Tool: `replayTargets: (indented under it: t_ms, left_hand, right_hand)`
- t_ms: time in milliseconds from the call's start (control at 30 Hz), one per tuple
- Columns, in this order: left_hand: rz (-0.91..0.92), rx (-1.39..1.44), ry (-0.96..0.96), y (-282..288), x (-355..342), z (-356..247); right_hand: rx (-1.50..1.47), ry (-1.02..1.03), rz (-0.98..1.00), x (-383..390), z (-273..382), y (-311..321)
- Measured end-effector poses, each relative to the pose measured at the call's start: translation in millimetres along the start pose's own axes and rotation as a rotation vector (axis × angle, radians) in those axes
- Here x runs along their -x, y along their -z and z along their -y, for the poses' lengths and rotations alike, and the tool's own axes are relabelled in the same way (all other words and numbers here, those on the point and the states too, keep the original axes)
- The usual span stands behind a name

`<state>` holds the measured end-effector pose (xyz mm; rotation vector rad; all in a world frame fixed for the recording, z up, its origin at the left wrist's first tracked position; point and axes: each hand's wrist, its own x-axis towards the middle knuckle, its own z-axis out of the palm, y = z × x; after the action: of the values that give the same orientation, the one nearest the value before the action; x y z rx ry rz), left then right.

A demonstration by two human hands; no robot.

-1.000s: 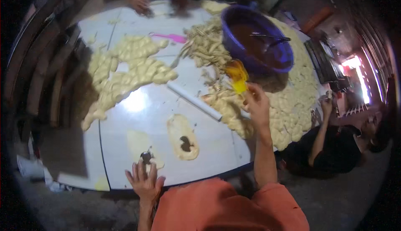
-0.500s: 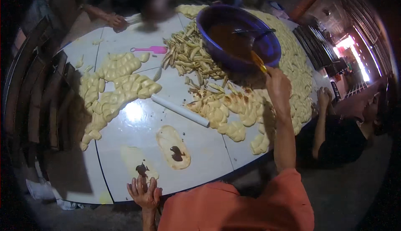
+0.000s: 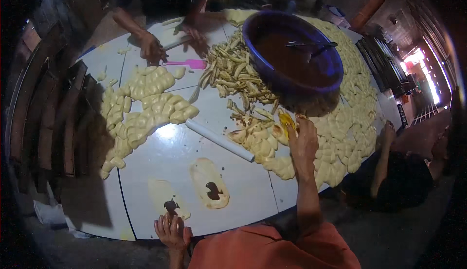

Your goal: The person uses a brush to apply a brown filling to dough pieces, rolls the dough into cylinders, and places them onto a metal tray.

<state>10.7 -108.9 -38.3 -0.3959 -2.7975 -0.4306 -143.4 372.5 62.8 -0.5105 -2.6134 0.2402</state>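
My right hand [image 3: 304,142] is closed on a yellow utensil [image 3: 286,124], possibly a brush or spatula, over brown-smeared dough pieces [image 3: 242,136] beside a pile of slender pale pieces [image 3: 233,72]. Behind it is a purple basin [image 3: 257,51] of brown liquid with a dark utensil in it. My left hand [image 3: 169,231] rests with fingers spread at the lower edge of a flattened dough sheet [image 3: 160,188] bearing a dark brown blob. A second flat oval [image 3: 204,171] with a similar blob lies to its right. A white rolling tube [image 3: 219,140] lies diagonally above them.
A white table [image 3: 126,215] holds dough masses [image 3: 151,106] at left and right and a pink spatula [image 3: 194,63]. A co-worker's hands [image 3: 151,47] are at the far edge; another person [image 3: 408,171] is at the right. Dark stacked trays [image 3: 48,123] stand at the left.
My right hand has moved from the basin's rim down onto the dough pieces with the yellow utensil. The far co-worker's hands have come farther over the table toward the pink spatula.
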Motion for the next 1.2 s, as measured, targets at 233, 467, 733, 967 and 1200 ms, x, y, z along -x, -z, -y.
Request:
replayTargets:
  t_ms: [233, 467, 733, 967, 1200]
  left_hand:
    - [0.026, -0.013, 0.026, 1, 2, 0]
    - [0.008, -0.006, 0.071, 2, -1, -4]
    - [-0.046, 0.006, 0.031, 0, -3, -5]
    - [-0.039, -0.014, 0.051, 4, 0, -4]
    - [-0.087, 0.104, 0.066, 4, -17, -13]
  right_hand:
    - [-0.223, 0.046, 0.264, -81, 72, -74]
    - [-0.087, 0.101, 0.408, -104, 89, -107]
    - [-0.336, 0.072, 0.576, -109, 61, -101]
    - [-0.624, -0.052, 0.590, -95, 64, -78]
    - [-0.675, 0.094, 0.749, -19, 105, 5]
